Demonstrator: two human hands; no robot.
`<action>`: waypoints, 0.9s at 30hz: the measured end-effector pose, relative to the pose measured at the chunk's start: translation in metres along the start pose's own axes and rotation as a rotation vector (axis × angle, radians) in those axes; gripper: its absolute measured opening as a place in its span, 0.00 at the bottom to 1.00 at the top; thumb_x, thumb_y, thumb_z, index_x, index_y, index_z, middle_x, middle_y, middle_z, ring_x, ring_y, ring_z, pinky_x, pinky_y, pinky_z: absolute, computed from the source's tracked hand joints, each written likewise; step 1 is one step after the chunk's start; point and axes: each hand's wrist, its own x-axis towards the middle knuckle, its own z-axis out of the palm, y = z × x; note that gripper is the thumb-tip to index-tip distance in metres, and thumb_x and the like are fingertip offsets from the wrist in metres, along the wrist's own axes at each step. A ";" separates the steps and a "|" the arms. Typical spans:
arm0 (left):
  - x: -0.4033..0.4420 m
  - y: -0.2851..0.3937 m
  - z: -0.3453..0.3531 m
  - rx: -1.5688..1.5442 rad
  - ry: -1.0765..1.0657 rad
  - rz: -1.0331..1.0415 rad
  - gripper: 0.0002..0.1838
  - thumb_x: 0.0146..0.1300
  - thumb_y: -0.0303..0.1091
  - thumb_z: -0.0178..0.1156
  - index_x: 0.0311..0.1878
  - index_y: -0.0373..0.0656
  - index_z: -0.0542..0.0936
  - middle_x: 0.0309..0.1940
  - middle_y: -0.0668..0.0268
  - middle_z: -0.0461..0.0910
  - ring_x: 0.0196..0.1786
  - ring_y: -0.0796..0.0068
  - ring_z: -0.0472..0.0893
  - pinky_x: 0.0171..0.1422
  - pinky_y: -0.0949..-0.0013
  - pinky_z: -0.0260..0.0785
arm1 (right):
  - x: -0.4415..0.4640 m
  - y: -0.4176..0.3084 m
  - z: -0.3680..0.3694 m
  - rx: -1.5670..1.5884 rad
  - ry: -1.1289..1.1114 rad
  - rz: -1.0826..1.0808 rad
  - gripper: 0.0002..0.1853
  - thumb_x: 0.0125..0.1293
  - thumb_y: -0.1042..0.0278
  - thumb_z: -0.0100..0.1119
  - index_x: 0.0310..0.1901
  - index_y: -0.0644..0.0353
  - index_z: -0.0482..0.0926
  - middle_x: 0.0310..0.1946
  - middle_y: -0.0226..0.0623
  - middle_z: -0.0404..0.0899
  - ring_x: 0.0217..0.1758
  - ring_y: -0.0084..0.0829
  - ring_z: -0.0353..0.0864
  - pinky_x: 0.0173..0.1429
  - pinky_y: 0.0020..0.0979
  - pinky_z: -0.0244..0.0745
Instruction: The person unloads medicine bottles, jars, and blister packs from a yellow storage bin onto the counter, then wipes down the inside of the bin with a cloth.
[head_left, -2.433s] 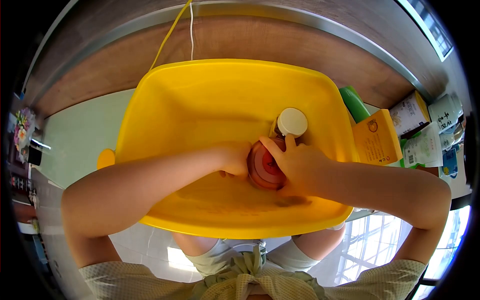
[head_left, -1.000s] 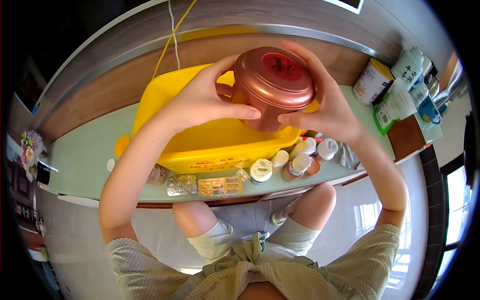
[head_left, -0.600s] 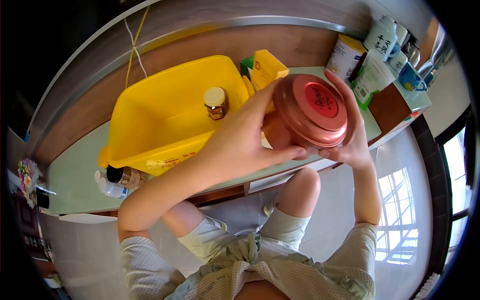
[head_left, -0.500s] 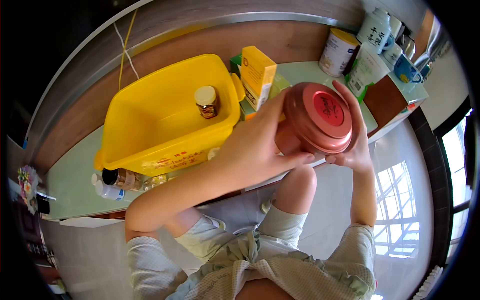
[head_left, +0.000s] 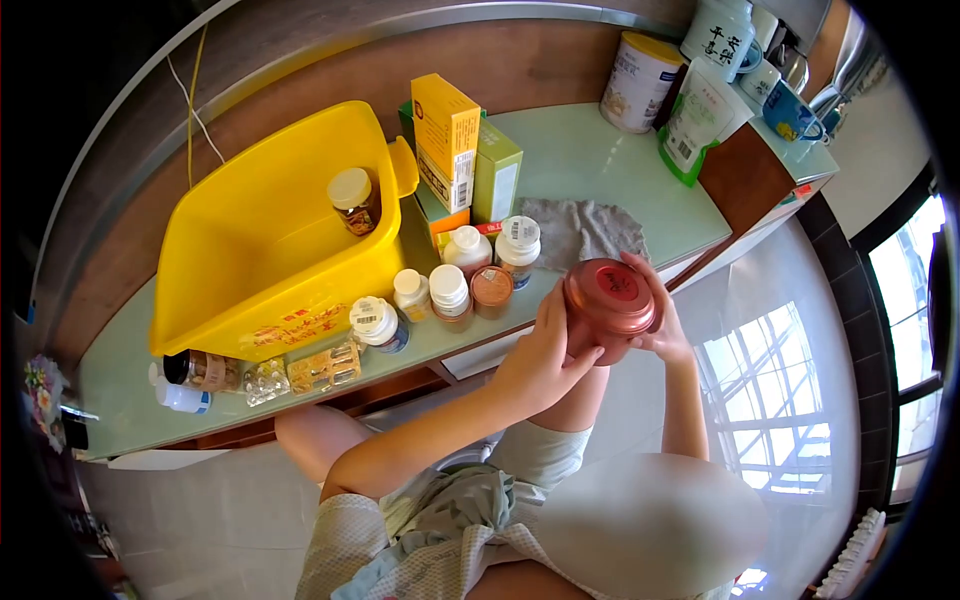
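Observation:
A copper-red lidded jar (head_left: 607, 310) with a round red label on top is held between both hands, just off the counter's front edge. My left hand (head_left: 553, 352) wraps round its left side, the thumb across the front. Around its right side curl the fingers of my right hand (head_left: 660, 318). To the left on the counter stands the yellow tub (head_left: 270, 240), holding one jar with a cream lid (head_left: 354, 200). Between tub and hands are several white-capped bottles, among them one with a label on its cap (head_left: 518, 245), and a small orange-brown jar (head_left: 491, 290).
A grey cloth (head_left: 585, 235) lies on the counter (head_left: 560, 150). Behind the bottles stand a yellow box (head_left: 445, 140) and a green box (head_left: 496, 170). A large can (head_left: 640, 85), a white-green pouch (head_left: 698, 120) and cups (head_left: 790, 112) are at the back right. Blister packs (head_left: 325, 367) lie along the front edge.
The red jar came up out of the yellow tub in both hands and moved right, past the counter's front edge. The view has swung, showing more of the counter's right part.

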 end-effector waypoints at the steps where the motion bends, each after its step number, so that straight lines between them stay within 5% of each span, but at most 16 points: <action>1: -0.001 -0.001 0.001 -0.011 -0.013 -0.034 0.46 0.61 0.41 0.63 0.70 0.29 0.46 0.66 0.39 0.59 0.47 0.40 0.80 0.47 0.53 0.77 | 0.001 0.006 -0.001 0.015 -0.006 -0.007 0.57 0.39 0.55 0.78 0.71 0.67 0.56 0.68 0.42 0.62 0.71 0.35 0.62 0.75 0.36 0.54; 13: 0.000 -0.023 0.016 -0.083 0.119 -0.077 0.47 0.61 0.36 0.62 0.72 0.29 0.41 0.67 0.36 0.52 0.53 0.41 0.78 0.52 0.57 0.77 | 0.041 0.031 -0.010 0.164 -0.141 0.053 0.59 0.36 0.62 0.78 0.72 0.63 0.54 0.69 0.39 0.60 0.73 0.34 0.60 0.76 0.34 0.51; 16: 0.006 -0.019 0.016 -0.106 0.077 -0.168 0.48 0.61 0.32 0.63 0.73 0.30 0.40 0.67 0.41 0.52 0.66 0.50 0.67 0.57 0.64 0.74 | 0.048 0.034 -0.016 0.136 -0.149 0.034 0.58 0.37 0.61 0.78 0.72 0.62 0.54 0.69 0.39 0.60 0.73 0.33 0.60 0.77 0.34 0.51; 19: 0.015 -0.031 0.027 -0.002 0.140 -0.077 0.49 0.61 0.33 0.63 0.73 0.31 0.39 0.68 0.41 0.51 0.66 0.50 0.67 0.54 0.65 0.76 | 0.053 0.033 -0.024 0.111 -0.170 0.044 0.58 0.38 0.61 0.78 0.72 0.62 0.55 0.69 0.39 0.60 0.73 0.33 0.59 0.77 0.35 0.51; 22: 0.023 -0.039 0.033 0.095 0.200 -0.003 0.50 0.60 0.38 0.63 0.72 0.28 0.40 0.68 0.35 0.49 0.61 0.37 0.71 0.54 0.58 0.76 | 0.055 0.036 -0.030 0.037 -0.146 0.022 0.57 0.39 0.60 0.78 0.71 0.62 0.56 0.69 0.40 0.61 0.74 0.34 0.58 0.77 0.35 0.50; 27: 0.038 -0.032 0.034 -0.097 0.170 -0.149 0.50 0.58 0.39 0.65 0.72 0.29 0.41 0.68 0.37 0.51 0.66 0.36 0.65 0.60 0.54 0.72 | 0.058 0.043 -0.042 -0.367 -0.037 -0.148 0.52 0.38 0.57 0.78 0.69 0.57 0.64 0.68 0.39 0.65 0.79 0.42 0.47 0.78 0.44 0.42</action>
